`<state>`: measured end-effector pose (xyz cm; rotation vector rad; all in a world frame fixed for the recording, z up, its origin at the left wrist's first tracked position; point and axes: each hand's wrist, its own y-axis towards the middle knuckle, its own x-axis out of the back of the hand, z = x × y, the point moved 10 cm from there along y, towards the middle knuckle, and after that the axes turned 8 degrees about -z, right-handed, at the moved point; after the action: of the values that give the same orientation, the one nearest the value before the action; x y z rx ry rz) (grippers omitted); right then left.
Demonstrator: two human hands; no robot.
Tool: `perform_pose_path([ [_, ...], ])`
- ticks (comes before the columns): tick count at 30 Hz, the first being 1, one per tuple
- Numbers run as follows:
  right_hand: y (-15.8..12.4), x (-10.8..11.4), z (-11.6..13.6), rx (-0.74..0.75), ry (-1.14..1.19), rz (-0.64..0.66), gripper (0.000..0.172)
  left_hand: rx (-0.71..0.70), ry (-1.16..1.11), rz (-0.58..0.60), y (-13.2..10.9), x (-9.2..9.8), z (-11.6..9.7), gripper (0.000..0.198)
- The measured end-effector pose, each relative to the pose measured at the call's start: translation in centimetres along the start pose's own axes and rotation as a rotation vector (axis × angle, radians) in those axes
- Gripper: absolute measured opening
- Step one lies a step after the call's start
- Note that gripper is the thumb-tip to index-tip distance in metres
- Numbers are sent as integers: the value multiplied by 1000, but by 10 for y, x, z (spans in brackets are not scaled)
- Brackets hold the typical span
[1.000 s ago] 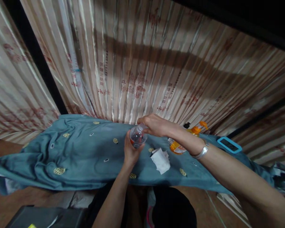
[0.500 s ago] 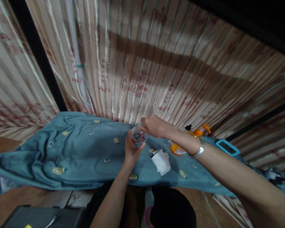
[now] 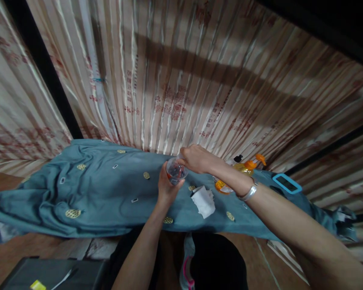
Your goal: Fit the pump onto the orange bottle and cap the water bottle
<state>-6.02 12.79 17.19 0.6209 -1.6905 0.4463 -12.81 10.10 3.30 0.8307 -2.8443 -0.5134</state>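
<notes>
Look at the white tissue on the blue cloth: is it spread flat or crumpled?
Crumpled. The white tissue lies bunched, with uneven folds and ragged edges, on the blue cloth, right of the left hand. Neither hand touches it.

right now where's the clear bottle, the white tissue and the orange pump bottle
clear bottle (image 3: 176,173), head view, on its see-through body above the left hand's grip
white tissue (image 3: 204,201), head view, on the middle of the crumpled sheet
orange pump bottle (image 3: 244,168), head view, on its yellowish body below the orange pump
</notes>
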Motion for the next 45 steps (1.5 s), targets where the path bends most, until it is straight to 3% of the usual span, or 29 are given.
perform_pose_path([
  [6,2,3,0,-44,65,-36,59,-56,10,-10,3,2,-5,83],
  [11,-21,-5,-27,-142,213,-98,70,-75,26,-12,3,1,-6,83],
  [14,-55,-51,-48,-288,307,-94,58,-77,41,-17,3,1,-5,85],
  [16,-82,-102,-56,-403,343,-46,51,-81,62,-19,3,0,-4,86],
  [19,-117,-179,-60,-555,377,21,57,-79,78,-14,3,0,-3,85],
  [22,-133,-219,-64,-647,458,-24,47,-74,76,-20,4,1,-3,85],
  [24,-132,-221,-67,-650,561,-84,37,-74,65,-27,4,2,-4,85],
  [26,-125,-209,-71,-638,692,-149,33,-75,47,-28,4,2,-4,84],
  [28,-117,-183,-76,-632,828,-248,35,-75,30,-24,5,1,-5,83],
  [33,-87,-94,-74,-561,1126,-634,47,-62,5,5,5,-3,-6,80],
  [35,-67,-77,-61,-499,1252,-717,47,-60,1,18,5,-3,-9,79],
  [38,-38,-92,-40,-488,1480,-748,47,-17,23,12,7,1,-9,78],
  [42,-21,-163,-20,-619,1770,-726,51,32,52,-4,10,9,-6,80],
  [45,-26,-213,-7,-725,1852,-653,41,29,32,4,12,10,-5,82],
])
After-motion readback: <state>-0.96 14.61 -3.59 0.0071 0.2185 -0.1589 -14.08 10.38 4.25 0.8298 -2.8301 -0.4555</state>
